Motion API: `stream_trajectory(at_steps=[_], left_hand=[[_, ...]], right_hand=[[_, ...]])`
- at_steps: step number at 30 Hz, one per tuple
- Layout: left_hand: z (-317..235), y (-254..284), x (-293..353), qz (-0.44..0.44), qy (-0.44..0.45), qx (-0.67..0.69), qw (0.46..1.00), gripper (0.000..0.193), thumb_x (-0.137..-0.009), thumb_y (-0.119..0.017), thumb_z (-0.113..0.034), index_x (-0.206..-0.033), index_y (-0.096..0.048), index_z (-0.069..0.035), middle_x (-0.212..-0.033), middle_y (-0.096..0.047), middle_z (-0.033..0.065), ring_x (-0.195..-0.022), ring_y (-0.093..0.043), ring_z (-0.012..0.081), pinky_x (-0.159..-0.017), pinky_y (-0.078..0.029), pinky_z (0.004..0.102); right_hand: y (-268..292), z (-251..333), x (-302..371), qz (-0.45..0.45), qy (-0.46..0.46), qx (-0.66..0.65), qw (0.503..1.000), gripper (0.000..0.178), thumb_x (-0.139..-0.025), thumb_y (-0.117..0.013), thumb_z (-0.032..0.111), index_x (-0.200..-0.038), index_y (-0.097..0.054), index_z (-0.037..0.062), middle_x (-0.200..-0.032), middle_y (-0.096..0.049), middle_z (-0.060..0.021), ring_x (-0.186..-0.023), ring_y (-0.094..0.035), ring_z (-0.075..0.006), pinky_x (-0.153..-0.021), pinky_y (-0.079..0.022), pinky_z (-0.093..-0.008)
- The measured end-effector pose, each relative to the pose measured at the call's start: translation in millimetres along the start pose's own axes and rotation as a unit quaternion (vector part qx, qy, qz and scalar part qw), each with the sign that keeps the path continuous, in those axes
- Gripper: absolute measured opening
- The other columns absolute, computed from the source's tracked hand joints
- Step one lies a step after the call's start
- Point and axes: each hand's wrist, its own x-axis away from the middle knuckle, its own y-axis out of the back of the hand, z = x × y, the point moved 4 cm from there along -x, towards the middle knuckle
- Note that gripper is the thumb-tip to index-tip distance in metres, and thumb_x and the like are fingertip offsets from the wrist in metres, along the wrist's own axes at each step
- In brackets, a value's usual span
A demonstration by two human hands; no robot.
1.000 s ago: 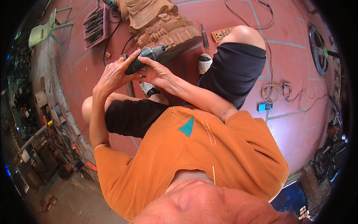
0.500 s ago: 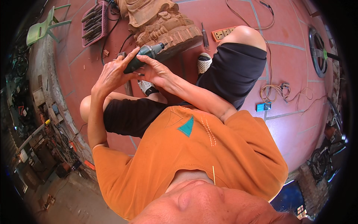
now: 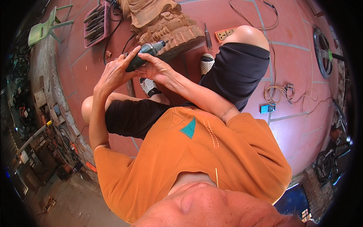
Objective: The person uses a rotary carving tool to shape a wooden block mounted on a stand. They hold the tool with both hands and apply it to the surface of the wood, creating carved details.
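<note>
A dark green and grey handheld rotary tool (image 3: pixel 150 49) is held between my two hands, its tip angled to the far right, close to a carved wooden statue (image 3: pixel 162 26). My left hand (image 3: pixel 114 74) is wrapped round the rear and left side of the tool, its index finger stretched along the body. My right hand (image 3: pixel 158 71) grips the near right side, thumb on top. The fingers beneath the tool are partly hidden. The statue lies at the far centre with its carved base toward me; its upper part is out of view.
A pink basket (image 3: pixel 86 41) of several long tools stands far left, near a green plastic chair (image 3: pixel 39 32). A pointed tool (image 3: pixel 208 38) lies right of the statue, beside an orange power strip (image 3: pixel 223 34). Cable (image 3: pixel 278 94) and a blue device (image 3: pixel 267 108) lie to the right.
The rotary tool's tip has shifted slightly away and to the left. My right thumb has moved slightly with it; both hands still hold the tool.
</note>
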Motion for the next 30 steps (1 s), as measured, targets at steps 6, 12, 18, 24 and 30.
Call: stream_trajectory(at_steps=[6,12,18,24,30], left_hand=[[-2,0,2,0.006,-0.009,0.010,1.000,0.090,-0.075,-0.081,-0.033,-0.153,-0.037,-0.029,-0.092,-0.061,0.0177,-0.086,-0.066,0.0383,-0.074,-0.050,0.0479],[-2,1,3,0.017,-0.008,0.019,1.000,0.089,-0.074,-0.082,-0.034,-0.152,-0.038,-0.031,-0.087,-0.060,0.0164,-0.084,-0.065,0.0376,-0.073,-0.050,0.0477],[-1,0,4,0.020,-0.009,0.020,1.000,0.090,-0.074,-0.082,-0.035,-0.152,-0.038,-0.031,-0.086,-0.060,0.0162,-0.083,-0.066,0.0372,-0.072,-0.050,0.0478],[0,-1,3,0.010,-0.005,0.014,1.000,0.090,-0.074,-0.082,-0.035,-0.153,-0.038,-0.031,-0.089,-0.060,0.0170,-0.084,-0.066,0.0380,-0.073,-0.051,0.0480],[2,-2,3,-0.004,-0.001,0.009,1.000,0.090,-0.076,-0.081,-0.032,-0.153,-0.036,-0.029,-0.092,-0.061,0.0183,-0.085,-0.066,0.0389,-0.074,-0.051,0.0478]], right_hand=[[-7,-4,13,-0.022,0.003,-0.005,1.000,0.038,-0.089,-0.075,0.025,-0.122,-0.059,0.0159,-0.111,-0.066,-0.0041,-0.105,-0.065,-0.0191,-0.092,-0.052,-0.0429],[-10,-7,17,-0.030,-0.005,-0.018,0.999,0.038,-0.087,-0.077,0.024,-0.120,-0.059,0.0178,-0.112,-0.066,-0.0031,-0.108,-0.063,-0.0207,-0.086,-0.052,-0.0440],[-12,-8,19,-0.028,0.014,-0.018,0.999,0.039,-0.087,-0.078,0.024,-0.120,-0.059,0.0175,-0.113,-0.066,-0.0035,-0.107,-0.063,-0.0211,-0.087,-0.052,-0.0453],[-6,-8,12,-0.035,0.007,-0.020,0.999,0.039,-0.087,-0.078,0.025,-0.120,-0.059,0.0173,-0.114,-0.065,-0.0044,-0.107,-0.063,-0.0219,-0.088,-0.051,-0.0469],[-6,-4,6,-0.023,0.014,-0.010,1.000,0.039,-0.087,-0.077,0.025,-0.121,-0.059,0.0160,-0.114,-0.067,-0.0054,-0.107,-0.065,-0.0224,-0.089,-0.051,-0.0457]])
